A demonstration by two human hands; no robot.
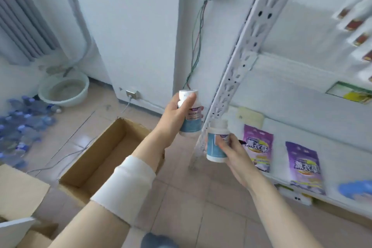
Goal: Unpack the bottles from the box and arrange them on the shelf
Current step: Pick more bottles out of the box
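My left hand (177, 112) grips a white bottle with a blue label (191, 125), held upright in the air above the floor. My right hand (231, 151) holds a second white bottle with a blue label (216, 147), lower and to the right, close to the shelf's white perforated upright (237, 62). The open cardboard box (94, 159) sits on the floor at lower left; the part of its inside that I can see holds nothing. The white shelf (302, 133) is on the right, with purple bags (257, 147) lying on its low board.
A white basin (64, 90) and a heap of blue plastic bottles (22, 125) lie at the left. Loose wires (196, 46) hang down the wall behind the shelf post. Another cardboard flap (18, 191) is at bottom left. Small boxed items (354, 24) fill the upper right shelf.
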